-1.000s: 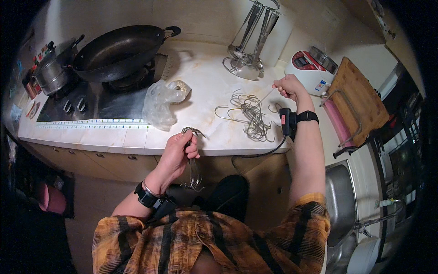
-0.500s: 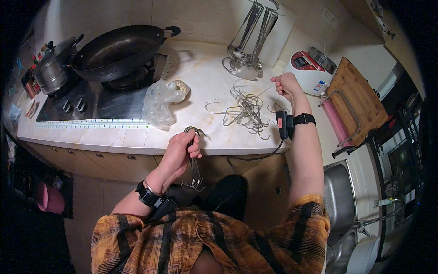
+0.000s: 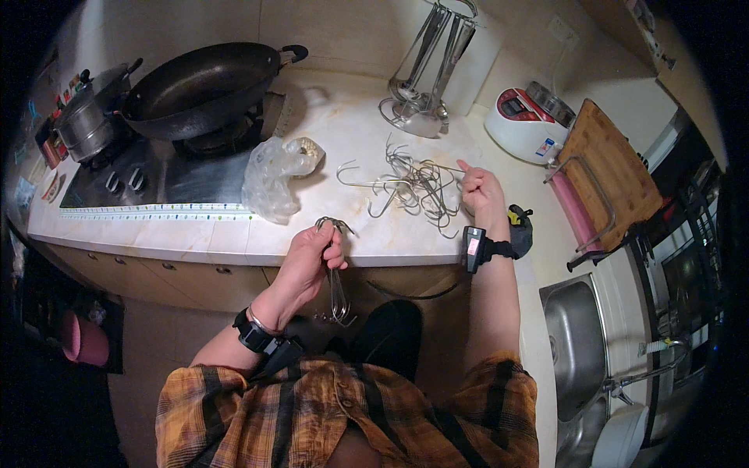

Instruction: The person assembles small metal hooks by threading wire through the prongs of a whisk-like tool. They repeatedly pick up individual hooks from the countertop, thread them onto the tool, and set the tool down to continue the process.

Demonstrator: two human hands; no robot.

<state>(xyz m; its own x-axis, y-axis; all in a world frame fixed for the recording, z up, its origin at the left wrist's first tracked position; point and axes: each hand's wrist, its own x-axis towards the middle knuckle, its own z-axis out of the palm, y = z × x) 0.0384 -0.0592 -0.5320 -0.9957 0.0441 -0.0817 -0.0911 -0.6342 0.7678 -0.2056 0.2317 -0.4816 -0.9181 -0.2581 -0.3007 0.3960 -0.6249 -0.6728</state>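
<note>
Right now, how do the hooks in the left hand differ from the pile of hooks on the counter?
The bundle hangs down from the left hand; the pile lies tangled on the counter. The bundle is narrow; the pile spreads wider. Both are thin bent metal.

Small sticker (image 3: pixel 545 147) on white-red rice cooker (image 3: pixel 511 131), pale label (image 3: pixel 473 246) on black wrist device (image 3: pixel 471 261): neither legible.

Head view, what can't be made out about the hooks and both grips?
- Head view: number of held hooks, partly covered by the left grip.
- Head view: whether the right grip pinches anything, masked by its own fingers.
- Head view: count in the hook pile, tangled and overlapping.
</note>
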